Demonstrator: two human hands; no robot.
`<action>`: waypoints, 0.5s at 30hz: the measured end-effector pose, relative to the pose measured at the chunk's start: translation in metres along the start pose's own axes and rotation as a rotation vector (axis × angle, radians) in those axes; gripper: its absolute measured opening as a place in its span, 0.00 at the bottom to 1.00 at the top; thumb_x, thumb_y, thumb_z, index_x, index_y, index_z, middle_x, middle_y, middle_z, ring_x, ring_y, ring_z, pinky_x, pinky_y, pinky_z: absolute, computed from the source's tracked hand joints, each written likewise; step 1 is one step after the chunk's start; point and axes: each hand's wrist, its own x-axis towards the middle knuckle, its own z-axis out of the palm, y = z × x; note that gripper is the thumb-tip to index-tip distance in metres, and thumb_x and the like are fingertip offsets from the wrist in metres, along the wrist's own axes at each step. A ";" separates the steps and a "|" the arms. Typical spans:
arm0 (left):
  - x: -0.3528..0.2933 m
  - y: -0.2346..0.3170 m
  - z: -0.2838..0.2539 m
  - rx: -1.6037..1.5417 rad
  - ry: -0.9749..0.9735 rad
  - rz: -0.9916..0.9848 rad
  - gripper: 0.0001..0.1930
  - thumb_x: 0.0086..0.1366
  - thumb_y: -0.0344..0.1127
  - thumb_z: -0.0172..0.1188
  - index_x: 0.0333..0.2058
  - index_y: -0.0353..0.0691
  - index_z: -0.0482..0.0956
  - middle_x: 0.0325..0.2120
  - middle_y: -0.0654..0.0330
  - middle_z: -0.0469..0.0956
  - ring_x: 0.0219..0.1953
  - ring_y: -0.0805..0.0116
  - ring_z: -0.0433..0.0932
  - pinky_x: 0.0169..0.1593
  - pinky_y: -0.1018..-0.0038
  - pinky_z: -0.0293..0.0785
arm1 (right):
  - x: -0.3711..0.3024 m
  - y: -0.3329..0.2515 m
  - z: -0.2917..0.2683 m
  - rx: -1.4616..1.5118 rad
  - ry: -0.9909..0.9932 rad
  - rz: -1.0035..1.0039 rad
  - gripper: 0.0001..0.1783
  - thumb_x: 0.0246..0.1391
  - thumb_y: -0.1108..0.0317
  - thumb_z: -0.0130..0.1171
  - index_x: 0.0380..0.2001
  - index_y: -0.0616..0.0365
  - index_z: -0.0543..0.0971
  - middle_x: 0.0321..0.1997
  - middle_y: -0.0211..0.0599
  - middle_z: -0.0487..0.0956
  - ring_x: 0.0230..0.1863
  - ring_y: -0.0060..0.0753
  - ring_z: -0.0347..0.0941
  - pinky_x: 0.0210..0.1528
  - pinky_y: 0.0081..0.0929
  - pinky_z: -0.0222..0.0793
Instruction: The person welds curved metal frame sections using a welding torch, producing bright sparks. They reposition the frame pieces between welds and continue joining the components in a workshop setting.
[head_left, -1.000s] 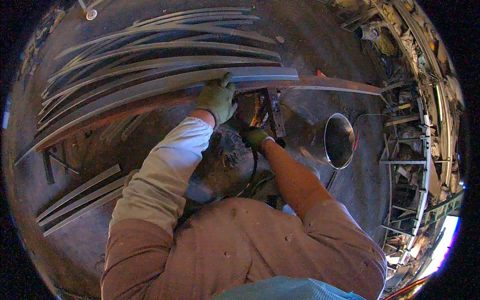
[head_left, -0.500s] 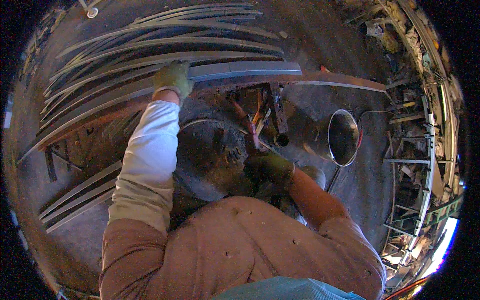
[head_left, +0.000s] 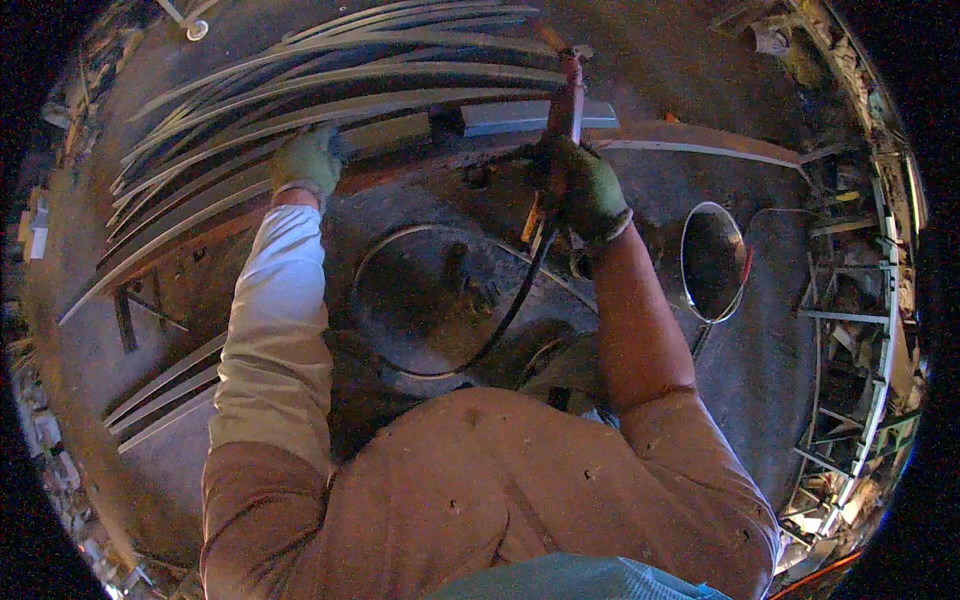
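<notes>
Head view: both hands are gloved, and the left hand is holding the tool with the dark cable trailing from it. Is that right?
Not quite: the head view shows the tool in the right hand; the left hand is at a metal bar. Both hands are indeed gloved, and the dark cable does trail from the tool.

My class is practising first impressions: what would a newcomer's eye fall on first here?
Probably the reddish tool held in the gloved right grip, above and right of centre. Then the long metal strips spread across the upper left. Left of centre, a pale sleeve leads up to the gloved left grip.
</notes>
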 end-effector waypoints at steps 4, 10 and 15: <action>-0.002 -0.027 0.018 0.106 -0.058 -0.059 0.35 0.73 0.52 0.63 0.76 0.58 0.68 0.72 0.49 0.73 0.67 0.38 0.78 0.65 0.44 0.79 | 0.053 0.015 -0.028 -0.240 0.061 -0.144 0.30 0.68 0.48 0.69 0.61 0.62 0.81 0.46 0.34 0.84 0.43 0.30 0.79 0.47 0.32 0.75; -0.045 0.033 -0.012 0.255 -0.166 -0.141 0.51 0.68 0.64 0.66 0.81 0.45 0.57 0.76 0.43 0.66 0.71 0.37 0.74 0.66 0.44 0.79 | 0.085 0.016 -0.051 -0.638 0.185 -0.182 0.32 0.66 0.48 0.73 0.61 0.62 0.80 0.48 0.33 0.84 0.45 0.28 0.78 0.44 0.31 0.75; -0.043 -0.066 0.004 0.142 -0.114 -0.288 0.49 0.65 0.60 0.65 0.80 0.48 0.59 0.74 0.43 0.68 0.68 0.37 0.77 0.65 0.45 0.80 | 0.146 0.051 -0.117 -0.648 0.179 -0.321 0.27 0.67 0.50 0.71 0.59 0.59 0.82 0.45 0.37 0.87 0.42 0.36 0.82 0.44 0.37 0.78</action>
